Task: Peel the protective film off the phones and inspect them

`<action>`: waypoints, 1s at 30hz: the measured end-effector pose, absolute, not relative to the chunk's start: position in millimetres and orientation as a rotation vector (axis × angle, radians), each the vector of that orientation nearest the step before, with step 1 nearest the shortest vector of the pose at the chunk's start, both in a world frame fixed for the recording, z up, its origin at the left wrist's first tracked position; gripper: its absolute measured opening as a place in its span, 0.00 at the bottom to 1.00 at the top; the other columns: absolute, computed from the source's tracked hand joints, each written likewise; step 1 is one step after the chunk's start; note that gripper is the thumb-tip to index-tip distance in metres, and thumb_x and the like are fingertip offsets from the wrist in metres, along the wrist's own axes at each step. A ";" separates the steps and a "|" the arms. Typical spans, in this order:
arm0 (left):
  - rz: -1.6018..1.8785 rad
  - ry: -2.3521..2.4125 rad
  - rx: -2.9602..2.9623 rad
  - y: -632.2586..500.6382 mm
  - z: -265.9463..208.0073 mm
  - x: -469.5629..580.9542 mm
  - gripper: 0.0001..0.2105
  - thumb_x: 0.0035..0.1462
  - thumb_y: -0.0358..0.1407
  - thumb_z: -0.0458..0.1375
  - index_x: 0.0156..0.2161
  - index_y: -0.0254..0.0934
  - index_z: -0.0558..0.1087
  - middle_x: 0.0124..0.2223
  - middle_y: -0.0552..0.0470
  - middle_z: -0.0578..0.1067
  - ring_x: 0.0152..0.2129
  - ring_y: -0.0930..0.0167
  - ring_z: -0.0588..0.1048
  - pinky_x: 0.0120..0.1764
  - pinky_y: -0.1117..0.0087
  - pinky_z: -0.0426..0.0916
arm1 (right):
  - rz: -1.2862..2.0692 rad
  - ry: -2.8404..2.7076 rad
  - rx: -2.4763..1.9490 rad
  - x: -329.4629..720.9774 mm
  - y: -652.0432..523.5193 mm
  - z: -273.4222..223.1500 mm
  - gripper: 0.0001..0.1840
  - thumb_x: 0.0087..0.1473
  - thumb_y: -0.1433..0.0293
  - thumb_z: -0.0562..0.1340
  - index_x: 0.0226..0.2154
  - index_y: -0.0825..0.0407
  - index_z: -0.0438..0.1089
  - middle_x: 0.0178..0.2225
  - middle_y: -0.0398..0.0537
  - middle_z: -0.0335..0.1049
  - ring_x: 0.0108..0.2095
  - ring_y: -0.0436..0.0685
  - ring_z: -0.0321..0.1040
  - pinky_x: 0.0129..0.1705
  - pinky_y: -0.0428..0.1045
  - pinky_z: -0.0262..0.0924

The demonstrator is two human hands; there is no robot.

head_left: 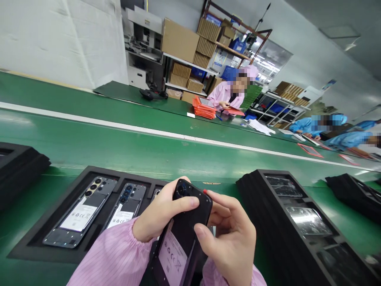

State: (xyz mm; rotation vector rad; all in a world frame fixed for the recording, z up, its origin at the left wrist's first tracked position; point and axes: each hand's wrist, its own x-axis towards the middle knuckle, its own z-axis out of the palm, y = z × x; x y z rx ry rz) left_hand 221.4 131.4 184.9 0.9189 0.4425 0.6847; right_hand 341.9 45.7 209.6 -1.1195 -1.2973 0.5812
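Note:
A dark phone (190, 210), its back cover off so that a white battery label shows, is tilted upright in front of me. My left hand (162, 208) is closed around its upper left side, thumb lying across the back near the camera lens. At the phone's right edge is my right hand (230, 230), index fingertip at the top corner beside a small red spot, thumb near the side; the other fingers curl partly out of sight behind the phone. Under my left arm a black foam tray (98, 169) holds similar open-backed phones, including one phone (83, 210) at its left.
Stacked black foam trays (253, 198) with shiny screen-like parts stand at right, another foam stack (20, 171) at far left. Across the green bench (133, 147), a person in pink (228, 95) handles orange-red items near a pile of them (204, 108). People in blue sit farther right.

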 end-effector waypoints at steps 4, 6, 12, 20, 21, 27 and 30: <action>0.824 0.594 1.009 130.4 184.5 218.2 0.19 0.51 0.45 0.66 0.31 0.37 0.60 0.27 0.60 0.62 0.25 0.78 0.61 0.28 0.78 0.58 | 0.630 -1.266 -1.130 345.4 52.0 201.4 0.28 0.51 0.78 0.68 0.53 0.43 0.69 0.32 0.41 0.78 0.27 0.49 0.76 0.29 0.38 0.71; 0.894 0.704 1.059 130.0 186.0 216.7 0.18 0.52 0.45 0.65 0.31 0.37 0.60 0.28 0.60 0.64 0.25 0.77 0.63 0.28 0.78 0.60 | 0.668 -1.229 -1.156 346.8 56.1 197.1 0.31 0.54 0.75 0.66 0.59 0.44 0.63 0.33 0.44 0.78 0.29 0.51 0.77 0.30 0.42 0.73; 0.991 0.973 1.235 129.8 195.9 215.5 0.14 0.51 0.42 0.61 0.32 0.39 0.61 0.26 0.60 0.66 0.23 0.76 0.65 0.28 0.76 0.62 | 0.745 -1.183 -1.184 348.0 66.8 190.4 0.31 0.59 0.67 0.64 0.62 0.47 0.57 0.34 0.47 0.78 0.29 0.52 0.77 0.30 0.45 0.74; 1.017 1.060 1.337 131.0 198.5 215.8 0.10 0.50 0.41 0.58 0.33 0.39 0.64 0.27 0.59 0.68 0.25 0.73 0.69 0.29 0.74 0.64 | 0.795 -1.171 -1.198 350.0 70.2 192.9 0.30 0.61 0.64 0.63 0.62 0.48 0.55 0.32 0.46 0.77 0.27 0.52 0.76 0.29 0.46 0.74; 1.016 1.065 1.332 131.3 198.4 216.7 0.11 0.50 0.42 0.59 0.34 0.39 0.64 0.27 0.59 0.69 0.25 0.73 0.69 0.29 0.74 0.64 | 0.810 -1.176 -1.197 350.3 70.4 193.6 0.30 0.61 0.65 0.63 0.62 0.48 0.55 0.32 0.46 0.77 0.28 0.52 0.76 0.30 0.46 0.74; 1.040 1.161 1.349 129.7 198.3 212.9 0.16 0.48 0.47 0.64 0.34 0.39 0.65 0.27 0.58 0.69 0.24 0.73 0.69 0.28 0.74 0.65 | 0.785 -1.199 -1.182 345.9 70.8 192.9 0.27 0.60 0.68 0.62 0.60 0.48 0.58 0.33 0.45 0.77 0.30 0.50 0.76 0.35 0.43 0.73; 1.097 1.266 1.409 129.4 189.5 201.6 0.17 0.49 0.48 0.65 0.35 0.40 0.66 0.30 0.57 0.70 0.27 0.71 0.69 0.28 0.74 0.65 | 0.725 -1.236 -1.242 338.4 68.2 189.6 0.29 0.57 0.67 0.63 0.60 0.48 0.61 0.34 0.45 0.77 0.30 0.50 0.76 0.33 0.43 0.72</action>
